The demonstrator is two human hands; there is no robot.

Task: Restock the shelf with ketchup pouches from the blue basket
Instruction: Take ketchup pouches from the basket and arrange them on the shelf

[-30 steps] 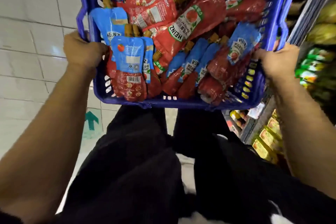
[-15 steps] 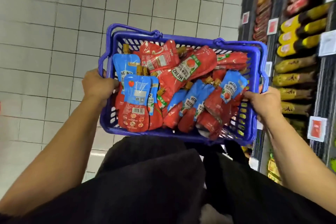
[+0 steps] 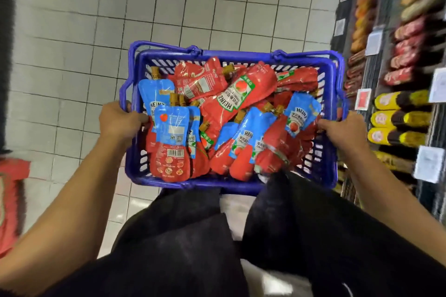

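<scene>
A blue plastic basket [image 3: 231, 184] hangs in front of me over the tiled floor, its two handles folded down at the far rim. Inside lie several red and blue-and-red Heinz ketchup pouches [image 3: 171, 144] with gold caps, piled loosely. My left hand [image 3: 118, 123] grips the basket's left rim, fingers curled over the edge. My right hand [image 3: 344, 131] grips the right rim the same way. The shelf [image 3: 398, 79] stands along the right edge of the view.
The shelf carries red pouches [image 3: 407, 55] higher up, yellow-and-dark bottles [image 3: 400, 119] below, and white and red price tags [image 3: 363, 99]. Pale floor tiles [image 3: 72, 55] stretch left and ahead. A red item [image 3: 9, 200] shows at the left edge. My dark trousers [image 3: 193, 236] fill the foreground.
The basket appears lower and further from the camera than a second ago, both hands still on its rims. More floor and more of the shelf on the right have come into view.
</scene>
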